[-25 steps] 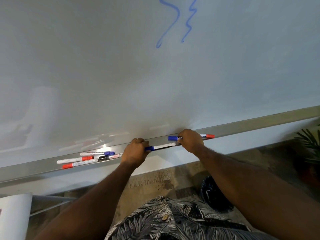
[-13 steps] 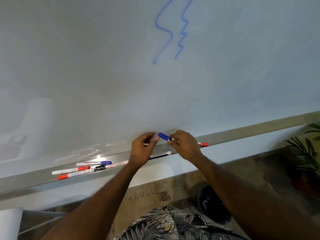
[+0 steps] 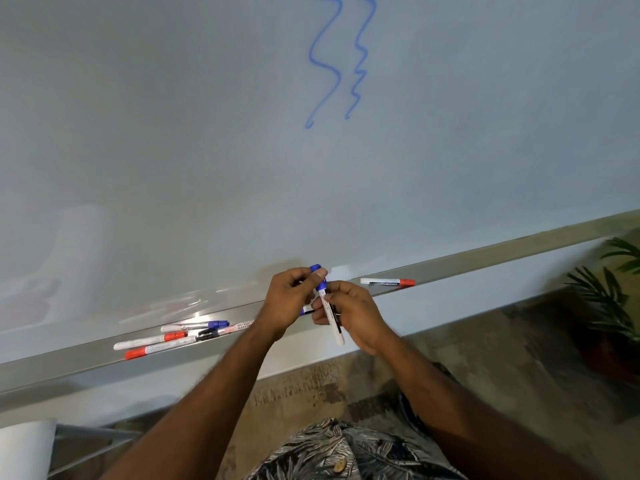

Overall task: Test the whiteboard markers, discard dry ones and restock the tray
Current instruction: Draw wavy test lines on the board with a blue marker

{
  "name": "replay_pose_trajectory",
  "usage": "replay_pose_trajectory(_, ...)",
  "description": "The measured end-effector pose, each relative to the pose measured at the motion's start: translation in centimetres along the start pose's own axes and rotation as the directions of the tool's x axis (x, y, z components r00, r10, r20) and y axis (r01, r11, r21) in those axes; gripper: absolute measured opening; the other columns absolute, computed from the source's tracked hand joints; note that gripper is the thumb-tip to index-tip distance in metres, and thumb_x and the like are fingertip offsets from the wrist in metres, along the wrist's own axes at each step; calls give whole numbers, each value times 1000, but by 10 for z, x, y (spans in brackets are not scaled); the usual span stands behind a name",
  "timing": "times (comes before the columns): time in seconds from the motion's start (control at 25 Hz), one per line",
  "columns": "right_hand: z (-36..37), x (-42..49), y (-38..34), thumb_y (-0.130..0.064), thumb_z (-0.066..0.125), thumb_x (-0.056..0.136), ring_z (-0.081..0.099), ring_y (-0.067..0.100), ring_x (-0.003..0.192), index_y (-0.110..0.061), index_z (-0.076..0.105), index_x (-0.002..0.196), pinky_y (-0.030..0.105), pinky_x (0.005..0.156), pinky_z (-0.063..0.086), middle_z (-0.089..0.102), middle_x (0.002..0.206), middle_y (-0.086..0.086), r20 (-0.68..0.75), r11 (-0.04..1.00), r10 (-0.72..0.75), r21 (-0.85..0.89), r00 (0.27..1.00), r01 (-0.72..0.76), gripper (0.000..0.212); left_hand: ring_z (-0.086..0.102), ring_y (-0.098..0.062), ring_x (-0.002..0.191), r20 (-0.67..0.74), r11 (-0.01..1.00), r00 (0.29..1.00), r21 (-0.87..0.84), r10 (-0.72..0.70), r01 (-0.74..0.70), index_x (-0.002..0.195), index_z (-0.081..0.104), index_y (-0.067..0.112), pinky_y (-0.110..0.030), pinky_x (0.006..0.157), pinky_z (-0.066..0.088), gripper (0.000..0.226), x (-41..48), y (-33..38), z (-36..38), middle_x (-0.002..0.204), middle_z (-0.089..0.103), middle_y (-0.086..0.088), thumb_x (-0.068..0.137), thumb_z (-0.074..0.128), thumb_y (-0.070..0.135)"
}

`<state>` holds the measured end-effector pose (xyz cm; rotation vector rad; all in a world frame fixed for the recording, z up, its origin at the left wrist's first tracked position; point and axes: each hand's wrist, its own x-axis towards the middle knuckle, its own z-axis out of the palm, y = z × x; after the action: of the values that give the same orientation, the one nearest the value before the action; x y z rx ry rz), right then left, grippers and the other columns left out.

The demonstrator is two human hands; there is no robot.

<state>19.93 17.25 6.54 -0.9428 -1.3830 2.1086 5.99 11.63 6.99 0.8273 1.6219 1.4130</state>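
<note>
Both hands together above the tray [image 3: 485, 259] — left hand [image 3: 289, 299] pinches the blue cap [image 3: 317, 271], right hand [image 3: 349, 315] grips the marker [image 3: 334, 323] barrel. Cap apparently seated still — pull straight, barrel steady.

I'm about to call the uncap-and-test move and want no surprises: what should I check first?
1. The right hand holds the blue marker by its barrel: ok.
2. The left hand pinches the cap: ok.
3. Cap off: not ok, still on.
4. Bare whiteboard beside the blue squiggles: ok.
5. Ink left: cannot tell.
6. Room on the tray to put it back: ok.
</note>
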Motion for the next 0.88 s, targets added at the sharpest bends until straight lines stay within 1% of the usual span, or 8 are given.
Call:
replay_pose_trajectory(0.12, 11, -10, 10, -11, 48, 102, 49, 17, 57, -2, 65, 100, 25, 52, 42, 63, 76, 12, -41, 996, 37, 82, 998, -34, 20, 57, -15, 65, 6, 998, 998, -9, -55, 55, 88, 78, 13, -30, 64, 50, 22, -10, -4, -2, 71, 65, -7, 90, 67, 33)
replay_pose_trajectory(0.24, 18, -13, 14, -19, 48, 103, 37, 8, 48, -8, 67, 98, 21, 47, 27, 49, 66, 5, -87, 999, 34, -28, 996, -37, 22, 65, -12, 71, -46, 999, 998, -18, -48, 47, 89, 77, 10, -23, 66, 53, 21, -20, -6, 5, 81, 72, -11, 94, 64, 26)
replay_pose_trajectory(0.36, 22, -15, 17, -23, 47, 104, 32, 6, 44, -8, 65, 102, 20, 45, 23, 42, 62, 3, -108, 996, 49, -70, 993, -57, 24, 70, -15, 81, -67, 998, 996, -40, -54, 51, 91, 77, 9, -22, 73, 55, 20, -23, -6, 4, 89, 75, -10, 95, 62, 22)
replay_pose_trajectory(0.48, 23, -15, 16, -27, 46, 104, 30, 7, 46, -11, 67, 105, 19, 44, 22, 38, 58, -1, -95, 990, 78, -106, 992, -88, 27, 69, -9, 74, -59, 993, 994, -87, -88, 82, 95, 75, 2, -14, 63, 50, 23, -28, -10, 8, 85, 74, -8, 96, 60, 19)
replay_pose_trajectory(0.64, 13, -22, 29, -34, 48, 103, 29, 8, 46, -14, 65, 89, 21, 43, 21, 38, 56, -2, -105, 973, 177, -131, 979, -190, 30, 45, -11, 62, -228, 980, 968, -187, -109, 66, 91, 74, 12, -23, 61, 40, 23, -15, -5, -8, 67, 53, 0, 98, 57, 24)
replay_pose_trajectory(0.72, 2, -29, 41, -36, 49, 102, 35, 7, 46, -14, 65, 88, 19, 43, 27, 45, 58, -1, -140, 955, 200, -195, 970, -225, 31, 45, -11, 61, -281, 999, 959, -51, -28, 14, 88, 74, 14, -22, 62, 42, 21, 0, 0, -28, 67, 52, 0, 97, 59, 27)
replay_pose_trajectory(0.8, -8, -28, 46, -33, 49, 102, 41, 7, 47, -14, 67, 93, 18, 45, 33, 51, 63, 2, -180, 932, 179, -283, 967, -226, 28, 58, -8, 62, -233, 978, 970, 206, 71, -22, 94, 73, 13, -15, 62, 47, 16, 6, -4, -40, 74, 64, 0, 94, 64, 26)
replay_pose_trajectory(0.88, -10, -22, 43, -26, 47, 104, 45, 10, 51, -13, 67, 100, 20, 48, 37, 55, 68, 4, -195, 939, 152, -277, 969, -203, 24, 67, -10, 69, -191, 925, 979, 380, 64, 14, 102, 73, 12, -17, 68, 53, 15, 11, -22, -44, 83, 71, -2, 91, 68, 21)
